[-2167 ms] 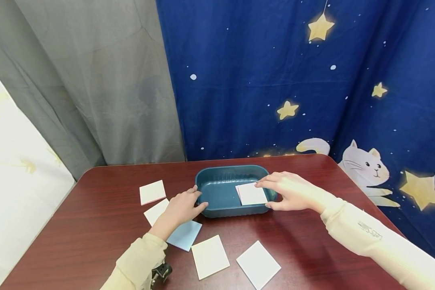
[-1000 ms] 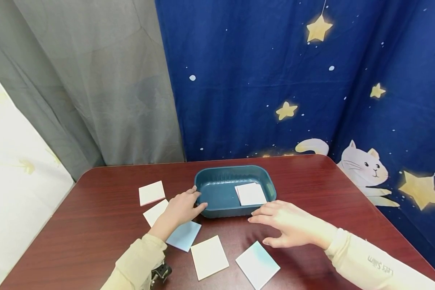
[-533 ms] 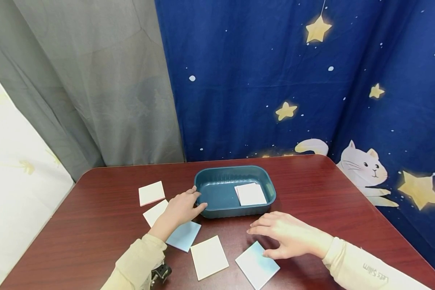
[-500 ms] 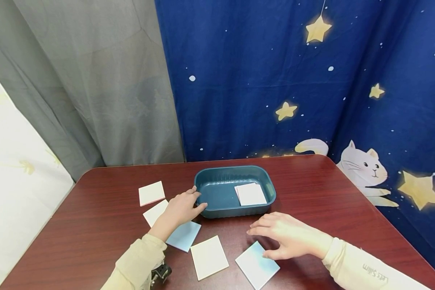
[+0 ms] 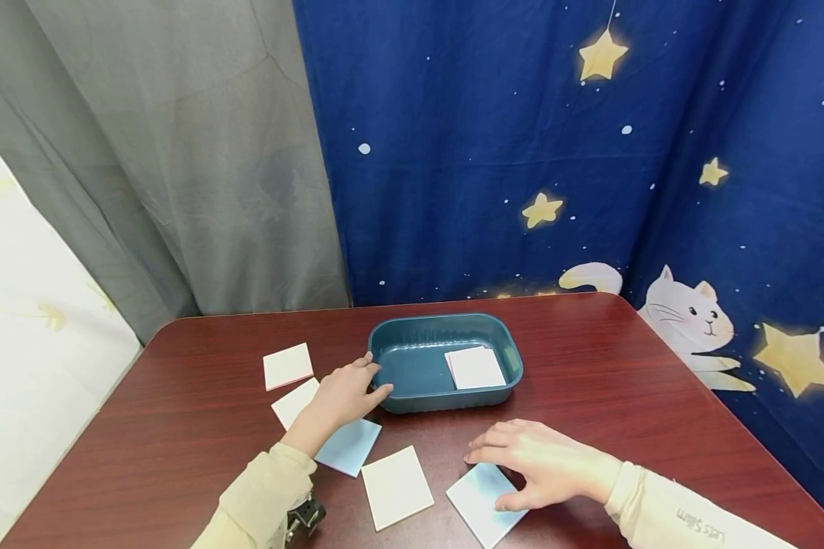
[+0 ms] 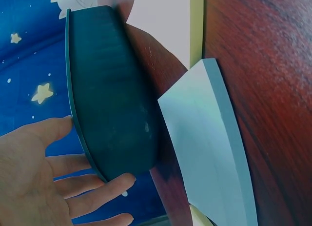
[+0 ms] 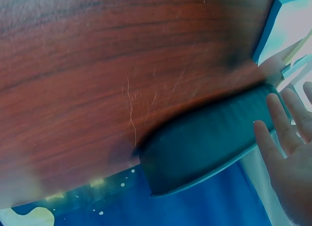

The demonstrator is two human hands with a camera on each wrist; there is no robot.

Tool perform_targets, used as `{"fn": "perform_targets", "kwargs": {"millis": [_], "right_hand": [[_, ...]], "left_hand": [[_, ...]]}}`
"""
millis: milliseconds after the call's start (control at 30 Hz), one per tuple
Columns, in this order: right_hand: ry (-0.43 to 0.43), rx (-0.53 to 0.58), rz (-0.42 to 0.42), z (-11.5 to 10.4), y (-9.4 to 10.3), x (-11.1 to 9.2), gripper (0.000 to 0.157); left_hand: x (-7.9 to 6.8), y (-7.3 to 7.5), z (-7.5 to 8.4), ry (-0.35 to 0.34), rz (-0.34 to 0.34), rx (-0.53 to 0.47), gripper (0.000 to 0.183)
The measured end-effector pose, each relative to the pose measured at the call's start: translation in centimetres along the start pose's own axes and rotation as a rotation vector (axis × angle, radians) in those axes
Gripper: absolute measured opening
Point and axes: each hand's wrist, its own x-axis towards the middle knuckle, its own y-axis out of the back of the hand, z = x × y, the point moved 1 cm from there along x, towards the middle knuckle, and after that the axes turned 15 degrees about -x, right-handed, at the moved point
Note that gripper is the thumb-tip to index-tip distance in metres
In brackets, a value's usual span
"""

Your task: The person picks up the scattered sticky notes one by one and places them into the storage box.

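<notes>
Both sets of fingers lie loose, grasping nothing: our left hand (image 5: pixel 346 393) touches the teal tray (image 5: pixel 446 400), our right hand (image 5: pixel 539 461) hovers with the pale-blue square (image 5: pixel 479 499) beneath its fingers, a reach we judge needs an edge pinch.

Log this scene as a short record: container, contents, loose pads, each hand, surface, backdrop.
Container: dark teal bin, rounded corners
Contents: small stack of white-topped pads at the right end; count unclear
Loose pads: pink-edged pad, white pad partly hidden, blue pad, cream pad, pale-blue pad
Left hand: fingers at the bin's left end
Right hand: spread over the pale-blue pad; contact unclear
Surface: reddish-brown table
Backdrop: grey curtain, blue starry curtain
</notes>
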Motion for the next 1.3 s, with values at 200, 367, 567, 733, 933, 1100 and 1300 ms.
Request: {"fn": "perform_targets", "kwargs": {"millis": [200, 367, 567, 733, 933, 1100, 1300], "right_hand": [[-0.002, 0.019, -0.022, -0.5, -0.7, -0.1, 0.054], [-0.011, 0.032, -0.044, -0.8, -1.1, -0.2, 0.060], [-0.023, 0.051, -0.078, -0.9, -1.5, -0.4, 0.067], [-0.039, 0.066, -0.122, -1.3, -1.7, -0.7, 0.069], [-0.037, 0.023, -0.127, -1.4, -2.2, -0.9, 0.071], [-0.037, 0.007, -0.126, -1.5, -2.4, -0.9, 0.071], [-0.047, 0.012, -0.141, -1.5, -2.5, -1.0, 0.073]], "left_hand": [[-0.1, 0.0, 0.0, 0.000, 0.001, 0.001, 0.048], [-0.1, 0.1, 0.1, -0.001, 0.002, -0.002, 0.047], [-0.1, 0.2, 0.2, -0.001, 0.004, 0.000, 0.048], [-0.1, 0.1, 0.1, -0.006, 0.005, 0.007, 0.048], [-0.1, 0.1, 0.1, -0.004, 0.009, 0.008, 0.048], [-0.1, 0.0, 0.0, -0.008, 0.011, 0.006, 0.047], [-0.1, 0.0, -0.1, -0.014, 0.011, 0.003, 0.047]]}}
